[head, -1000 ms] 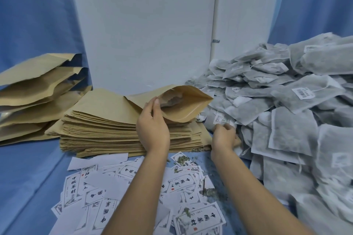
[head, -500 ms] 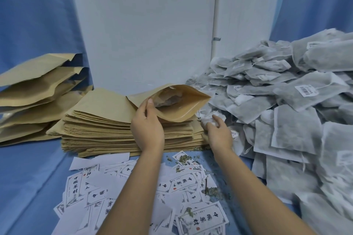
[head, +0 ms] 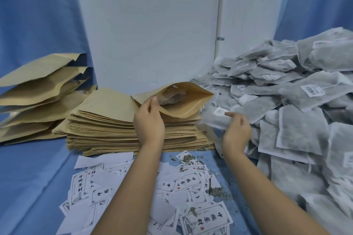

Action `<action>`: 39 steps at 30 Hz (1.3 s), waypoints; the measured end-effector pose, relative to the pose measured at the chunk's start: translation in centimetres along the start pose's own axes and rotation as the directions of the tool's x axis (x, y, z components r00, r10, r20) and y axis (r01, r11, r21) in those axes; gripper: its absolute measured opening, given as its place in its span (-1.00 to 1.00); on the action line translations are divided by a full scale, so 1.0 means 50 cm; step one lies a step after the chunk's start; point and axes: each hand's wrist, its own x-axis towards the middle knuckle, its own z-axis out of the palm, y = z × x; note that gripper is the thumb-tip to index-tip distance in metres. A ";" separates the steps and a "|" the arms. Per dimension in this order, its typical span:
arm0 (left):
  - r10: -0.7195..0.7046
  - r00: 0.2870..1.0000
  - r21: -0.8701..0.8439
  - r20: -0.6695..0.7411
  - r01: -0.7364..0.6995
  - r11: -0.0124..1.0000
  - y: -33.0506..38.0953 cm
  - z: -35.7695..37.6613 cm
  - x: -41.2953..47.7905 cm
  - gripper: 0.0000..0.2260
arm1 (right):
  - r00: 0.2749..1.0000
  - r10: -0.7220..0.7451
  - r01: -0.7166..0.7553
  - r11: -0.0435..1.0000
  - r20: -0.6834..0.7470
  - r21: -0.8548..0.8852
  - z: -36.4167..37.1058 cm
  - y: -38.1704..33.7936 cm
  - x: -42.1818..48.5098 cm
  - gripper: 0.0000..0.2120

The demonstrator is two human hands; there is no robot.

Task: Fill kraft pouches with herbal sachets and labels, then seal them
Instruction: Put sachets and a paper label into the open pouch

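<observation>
Kraft paper makes up the stack on the blue cloth, with filled pouches leaning far left, labels scattered in front and a grey heap on the right. An open pouch lies on top of the stack, long axis left-right, mouth facing the heap. The left hand pinches its near lip. The right hand, down in the heap half a second ago, now grips a blurred sachet just beside the mouth.
</observation>
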 end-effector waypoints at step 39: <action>0.250 0.968 0.147 -0.030 -0.244 0.959 0.010 -0.094 -0.073 -0.76 | 0.845 -0.207 0.272 0.960 0.493 -0.064 0.094 -0.111 -0.139 -0.88</action>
